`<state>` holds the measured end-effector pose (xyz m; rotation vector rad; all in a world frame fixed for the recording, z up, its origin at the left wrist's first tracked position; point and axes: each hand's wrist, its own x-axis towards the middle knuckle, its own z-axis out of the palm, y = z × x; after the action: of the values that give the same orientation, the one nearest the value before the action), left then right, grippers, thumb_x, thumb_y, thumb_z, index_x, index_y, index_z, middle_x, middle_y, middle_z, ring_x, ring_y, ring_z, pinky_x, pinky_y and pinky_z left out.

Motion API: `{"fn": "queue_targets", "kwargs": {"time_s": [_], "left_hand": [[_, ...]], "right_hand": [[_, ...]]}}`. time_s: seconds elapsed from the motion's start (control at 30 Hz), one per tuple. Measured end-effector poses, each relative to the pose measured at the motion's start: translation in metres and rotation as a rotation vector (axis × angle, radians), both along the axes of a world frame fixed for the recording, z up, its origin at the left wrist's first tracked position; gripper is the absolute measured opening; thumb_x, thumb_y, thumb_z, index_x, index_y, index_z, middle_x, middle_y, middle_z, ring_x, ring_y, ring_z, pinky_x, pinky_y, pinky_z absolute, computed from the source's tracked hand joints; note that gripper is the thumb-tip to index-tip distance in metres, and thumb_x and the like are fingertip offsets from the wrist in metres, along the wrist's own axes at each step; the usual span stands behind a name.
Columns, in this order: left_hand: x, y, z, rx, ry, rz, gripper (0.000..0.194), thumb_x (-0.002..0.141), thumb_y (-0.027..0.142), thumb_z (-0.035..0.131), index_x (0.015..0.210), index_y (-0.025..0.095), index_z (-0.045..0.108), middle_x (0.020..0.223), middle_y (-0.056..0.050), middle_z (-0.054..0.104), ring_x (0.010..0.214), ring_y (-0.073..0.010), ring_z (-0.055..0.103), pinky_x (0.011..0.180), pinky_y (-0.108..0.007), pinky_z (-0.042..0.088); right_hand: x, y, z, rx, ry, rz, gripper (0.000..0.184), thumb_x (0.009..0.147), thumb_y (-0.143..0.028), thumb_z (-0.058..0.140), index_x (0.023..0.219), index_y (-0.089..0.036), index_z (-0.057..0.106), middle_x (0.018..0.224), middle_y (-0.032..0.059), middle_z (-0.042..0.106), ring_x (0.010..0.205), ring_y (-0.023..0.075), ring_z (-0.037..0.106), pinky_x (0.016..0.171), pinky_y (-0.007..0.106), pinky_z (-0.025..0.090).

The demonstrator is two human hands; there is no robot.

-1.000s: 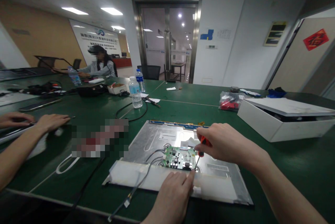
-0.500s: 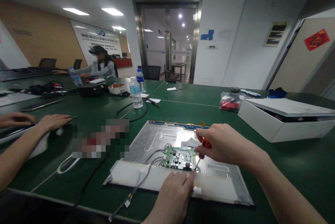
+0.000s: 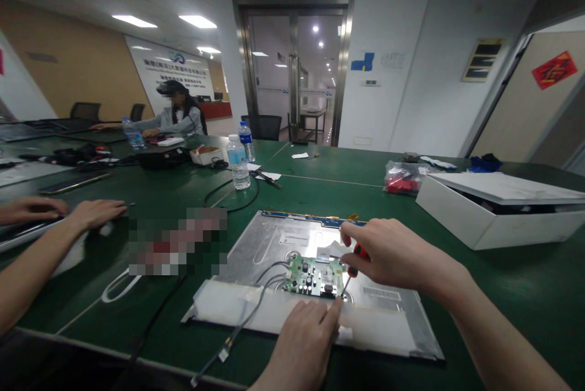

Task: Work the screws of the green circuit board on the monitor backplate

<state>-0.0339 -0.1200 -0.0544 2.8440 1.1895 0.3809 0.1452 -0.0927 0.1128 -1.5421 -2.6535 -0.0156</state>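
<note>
A small green circuit board (image 3: 315, 276) is being worked on with a screwdriver (image 3: 354, 260) on a metal display panel (image 3: 292, 239) lying flat on a green surface (image 3: 320, 187).

The board sits just ahead of both hands, between them, its long axis running left to right. The right hand (image 3: 388, 254) is clamped on the red-handled screwdriver, whose thin shaft slants down to the board's near right corner. The left hand (image 3: 304, 336) rests curled on the white strip (image 3: 274, 312) at the panel's near edge, its forefinger touching that same corner, holding nothing. 2 cables (image 3: 260, 296) trail from the board's left side. Open surface is seen to the right, before a white box (image 3: 493, 214); another person's hands (image 3: 68, 211) lie well apart at left.
</note>
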Motion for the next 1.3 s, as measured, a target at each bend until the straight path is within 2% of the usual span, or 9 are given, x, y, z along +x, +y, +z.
{"fn": "queue_targets", "kwargs": {"time_s": [0.13, 0.27, 0.4, 0.57, 0.73, 0.9, 1.07, 1.3], "left_hand": [[-0.0001, -0.0006, 0.0034, -0.027, 0.000, -0.004, 0.046, 0.084, 0.006, 0.046, 0.128, 0.016, 0.040, 0.095, -0.008, 0.060, 0.084, -0.0235, 0.054, 0.075, -0.037, 0.044], [0.0004, -0.0010, 0.0055, -0.046, 0.001, -0.004, 0.046, 0.085, 0.006, 0.045, 0.129, 0.015, 0.040, 0.094, -0.008, 0.060, 0.084, -0.0239, 0.054, 0.075, -0.038, 0.044], [0.0008, -0.0008, 0.0041, -0.034, 0.016, -0.003, 0.047, 0.084, 0.005, 0.045, 0.130, 0.015, 0.040, 0.093, -0.007, 0.060, 0.082, -0.0235, 0.054, 0.074, -0.038, 0.044], [0.0010, -0.0003, 0.0010, 0.008, 0.037, 0.008, 0.043, 0.085, 0.007, 0.046, 0.127, 0.015, 0.043, 0.090, -0.007, 0.060, 0.080, -0.0225, 0.054, 0.074, -0.037, 0.045], [0.0009, -0.0005, 0.0031, -0.007, 0.015, 0.004, 0.045, 0.084, 0.006, 0.047, 0.128, 0.015, 0.041, 0.093, -0.007, 0.060, 0.081, -0.0233, 0.054, 0.074, -0.038, 0.046], [0.0008, -0.0010, 0.0049, -0.031, 0.007, 0.007, 0.043, 0.085, 0.007, 0.047, 0.128, 0.015, 0.042, 0.092, -0.007, 0.060, 0.081, -0.0239, 0.054, 0.073, -0.039, 0.046], [0.0015, -0.0009, 0.0038, -0.021, 0.008, -0.005, 0.043, 0.085, 0.007, 0.047, 0.127, 0.014, 0.043, 0.091, -0.007, 0.060, 0.081, -0.0239, 0.054, 0.073, -0.039, 0.045], [0.0001, 0.0010, -0.0016, 0.008, -0.002, 0.000, 0.043, 0.085, 0.007, 0.045, 0.127, 0.015, 0.042, 0.090, -0.007, 0.059, 0.081, -0.0234, 0.054, 0.074, -0.038, 0.045]], "right_hand": [[0.0023, -0.0011, 0.0005, -0.014, 0.018, 0.031, 0.019, 0.083, -0.036, 0.054, 0.096, -0.022, 0.055, 0.077, 0.0026, 0.064, 0.065, 0.0183, 0.056, 0.053, 0.027, 0.028], [0.0037, -0.0068, 0.0044, -0.049, 0.084, 0.115, 0.022, 0.077, -0.022, 0.054, 0.099, -0.020, 0.052, 0.085, 0.0037, 0.064, 0.068, 0.0170, 0.055, 0.057, 0.028, 0.030], [0.0038, -0.0078, 0.0048, -0.076, 0.088, 0.133, 0.023, 0.075, -0.015, 0.051, 0.097, -0.019, 0.050, 0.085, 0.0038, 0.063, 0.067, 0.0152, 0.053, 0.056, 0.027, 0.029], [0.0026, -0.0017, -0.0005, -0.002, 0.035, 0.046, 0.016, 0.082, -0.024, 0.053, 0.097, -0.020, 0.050, 0.078, 0.0028, 0.064, 0.066, 0.0166, 0.055, 0.053, 0.027, 0.026], [0.0011, 0.0006, -0.0007, 0.000, 0.014, 0.000, 0.019, 0.084, -0.036, 0.055, 0.096, -0.021, 0.053, 0.075, 0.0024, 0.064, 0.065, 0.0183, 0.057, 0.052, 0.027, 0.027], [0.0043, -0.0050, 0.0022, -0.039, 0.081, 0.109, 0.020, 0.080, -0.028, 0.055, 0.098, -0.021, 0.051, 0.085, 0.0031, 0.064, 0.071, 0.0170, 0.056, 0.058, 0.028, 0.031], [0.0048, -0.0048, 0.0017, -0.054, 0.074, 0.094, 0.018, 0.080, -0.022, 0.052, 0.097, -0.020, 0.049, 0.082, 0.0027, 0.064, 0.068, 0.0162, 0.054, 0.056, 0.028, 0.030], [0.0008, 0.0016, -0.0014, 0.007, 0.019, 0.004, 0.019, 0.085, -0.036, 0.053, 0.097, -0.022, 0.053, 0.075, 0.0023, 0.064, 0.066, 0.0186, 0.057, 0.053, 0.028, 0.027]]}}
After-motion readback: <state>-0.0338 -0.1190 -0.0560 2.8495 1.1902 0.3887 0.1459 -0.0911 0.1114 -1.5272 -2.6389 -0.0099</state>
